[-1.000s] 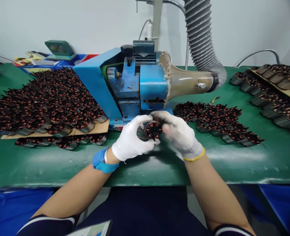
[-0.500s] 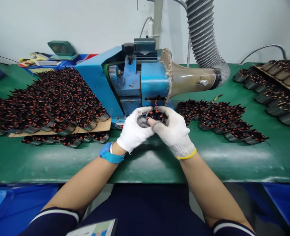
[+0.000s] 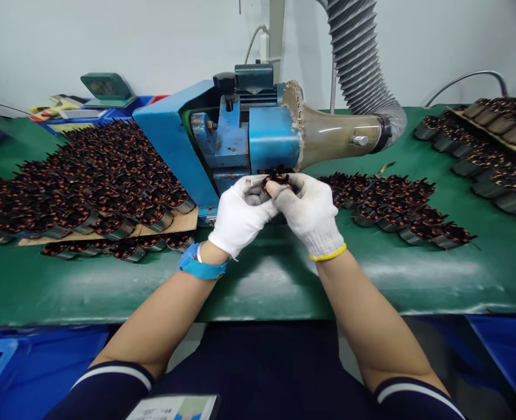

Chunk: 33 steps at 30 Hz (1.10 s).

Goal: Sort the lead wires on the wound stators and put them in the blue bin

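Observation:
Both my gloved hands hold one motor stator [image 3: 279, 178], a ring with copper windings and black insulation, right at the front of the blue machine [image 3: 273, 137]. My left hand [image 3: 244, 211] grips its left side, fingers curled round it. My right hand [image 3: 307, 205] closes on the right side, with the bare-looking thumb laid over the near rim. The stator's far part sits at the lower front of the blue housing; its wire ends are hidden there. Most of its outer wall is covered by the gloves.
Many stators [image 3: 87, 181] stand crowded on cardboard at left, with more beneath. A smaller group [image 3: 398, 204] stands right of the machine, and layered rows [image 3: 498, 169] at far right. A grey duct [image 3: 358, 58] joins the machine's hood [image 3: 337, 140]. Blue bins [image 3: 43, 367] sit below the bench edge.
Both hands have moved slightly up and forward with the stator, bringing it against or under the machine's front. The stator has tilted, and its wire ends no longer show.

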{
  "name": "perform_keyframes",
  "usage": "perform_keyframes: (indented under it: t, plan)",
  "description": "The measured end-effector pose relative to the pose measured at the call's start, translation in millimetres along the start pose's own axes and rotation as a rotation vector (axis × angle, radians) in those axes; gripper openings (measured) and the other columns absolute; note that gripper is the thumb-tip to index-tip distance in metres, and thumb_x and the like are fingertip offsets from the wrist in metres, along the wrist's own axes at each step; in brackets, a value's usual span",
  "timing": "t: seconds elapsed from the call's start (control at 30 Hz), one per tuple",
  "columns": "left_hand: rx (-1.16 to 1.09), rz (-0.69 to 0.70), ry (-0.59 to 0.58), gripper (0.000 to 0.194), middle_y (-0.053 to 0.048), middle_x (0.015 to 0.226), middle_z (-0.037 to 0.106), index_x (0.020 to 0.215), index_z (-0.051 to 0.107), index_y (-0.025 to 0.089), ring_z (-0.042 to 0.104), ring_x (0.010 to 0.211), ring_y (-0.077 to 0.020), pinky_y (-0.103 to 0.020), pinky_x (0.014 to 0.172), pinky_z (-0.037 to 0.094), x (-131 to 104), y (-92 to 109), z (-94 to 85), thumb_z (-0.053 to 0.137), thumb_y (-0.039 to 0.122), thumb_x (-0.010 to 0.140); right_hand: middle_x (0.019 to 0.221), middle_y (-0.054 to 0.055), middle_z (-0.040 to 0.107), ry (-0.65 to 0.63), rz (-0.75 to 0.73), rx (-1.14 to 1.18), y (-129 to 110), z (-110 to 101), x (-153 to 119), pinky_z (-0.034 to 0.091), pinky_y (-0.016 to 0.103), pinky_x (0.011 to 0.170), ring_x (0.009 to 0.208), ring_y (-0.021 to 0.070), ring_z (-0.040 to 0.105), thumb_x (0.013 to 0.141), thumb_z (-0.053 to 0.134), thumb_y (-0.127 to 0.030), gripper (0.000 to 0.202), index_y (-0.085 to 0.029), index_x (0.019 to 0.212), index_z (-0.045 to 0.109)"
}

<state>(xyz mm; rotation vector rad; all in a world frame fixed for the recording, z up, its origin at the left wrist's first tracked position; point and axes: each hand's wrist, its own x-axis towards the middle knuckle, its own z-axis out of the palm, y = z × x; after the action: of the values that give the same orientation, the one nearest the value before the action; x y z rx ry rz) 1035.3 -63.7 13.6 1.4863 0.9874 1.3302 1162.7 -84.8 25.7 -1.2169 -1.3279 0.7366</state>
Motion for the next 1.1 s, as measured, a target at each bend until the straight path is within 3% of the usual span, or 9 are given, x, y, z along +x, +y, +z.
perform_keyframes:
  t: [0.07, 0.23, 0.37, 0.5, 0.6, 0.73, 0.97, 1.1]
  plan:
    - [-0.002, 0.015, 0.0, 0.054, -0.007, 0.1, 0.073, 0.102, 0.064, 0.014, 0.07, 0.086, -0.0201, -0.03, 0.079, 0.058, -1, -1, -0.1, 0.083, 0.037, 0.057, 0.075, 0.001, 0.067, 0.006, -0.012, 0.038, 1, 1, -1, 0.045, 0.023, 0.06, 0.066, 0.0126, 0.057, 0.076, 0.067, -0.046, 0.035, -0.013, 0.089, 0.07]
    - [0.014, 0.034, 0.036, 0.048, -0.007, 0.093, 0.074, 0.098, 0.065, 0.014, 0.07, 0.08, -0.0191, -0.03, 0.073, 0.058, 0, -4, 2.2, 0.082, 0.037, 0.06, 0.057, -0.002, 0.057, 0.008, 0.022, -0.08, 1, -1, 0, 0.038, 0.023, 0.051, 0.055, 0.0106, 0.049, 0.078, 0.064, -0.049, 0.035, -0.015, 0.07, 0.068]
    - [-0.02, 0.054, 0.042, 0.055, -0.007, 0.098, 0.074, 0.101, 0.065, 0.015, 0.07, 0.085, -0.0191, -0.031, 0.08, 0.058, -1, -7, 4.4, 0.085, 0.037, 0.056, 0.075, 0.001, 0.067, -0.002, -0.022, 0.069, 3, 1, -1, 0.045, 0.023, 0.061, 0.067, 0.0132, 0.057, 0.078, 0.065, -0.046, 0.034, -0.013, 0.088, 0.07]
    - [-0.005, 0.059, 0.073, 0.051, -0.007, 0.096, 0.074, 0.096, 0.065, 0.014, 0.071, 0.084, -0.0185, -0.03, 0.079, 0.058, -1, -7, 4.6, 0.085, 0.037, 0.055, 0.062, -0.001, 0.061, 0.014, -0.002, -0.048, 3, 1, 0, 0.041, 0.023, 0.055, 0.059, 0.0122, 0.053, 0.077, 0.065, -0.044, 0.031, -0.014, 0.077, 0.07]
    - [0.006, 0.063, 0.079, 0.052, -0.007, 0.097, 0.074, 0.096, 0.065, 0.014, 0.071, 0.085, -0.0187, -0.031, 0.081, 0.058, 0, -3, 4.8, 0.085, 0.038, 0.054, 0.07, 0.0, 0.066, 0.016, -0.015, 0.01, 1, 1, 0, 0.043, 0.023, 0.058, 0.063, 0.0127, 0.055, 0.078, 0.064, -0.045, 0.032, -0.014, 0.086, 0.071]
    - [0.032, 0.055, 0.098, 0.047, -0.007, 0.094, 0.074, 0.092, 0.066, 0.014, 0.07, 0.086, -0.0195, -0.033, 0.084, 0.057, 0, 0, 6.4, 0.083, 0.04, 0.057, 0.059, -0.002, 0.059, 0.035, -0.018, -0.086, 0, 0, 0, 0.038, 0.023, 0.052, 0.057, 0.0117, 0.051, 0.078, 0.063, -0.048, 0.033, -0.015, 0.072, 0.069]
    - [0.042, 0.037, 0.089, 0.045, -0.006, 0.091, 0.073, 0.094, 0.065, 0.013, 0.07, 0.085, -0.0199, -0.031, 0.078, 0.058, -2, 3, 7.3, 0.082, 0.037, 0.06, 0.056, -0.002, 0.057, 0.051, 0.004, -0.136, -3, 2, 0, 0.039, 0.024, 0.051, 0.055, 0.0125, 0.052, 0.08, 0.06, -0.049, 0.035, -0.016, 0.07, 0.067]
    - [0.042, 0.055, -0.022, 0.058, -0.009, 0.106, 0.07, 0.109, 0.059, 0.015, 0.069, 0.094, -0.0212, -0.033, 0.086, 0.057, -23, 0, -3.2, 0.084, 0.03, 0.059, 0.084, 0.004, 0.07, 0.03, -0.074, -0.086, -2, -4, -24, 0.052, 0.028, 0.068, 0.074, 0.0172, 0.064, 0.078, 0.062, -0.046, 0.035, -0.016, 0.096, 0.069]
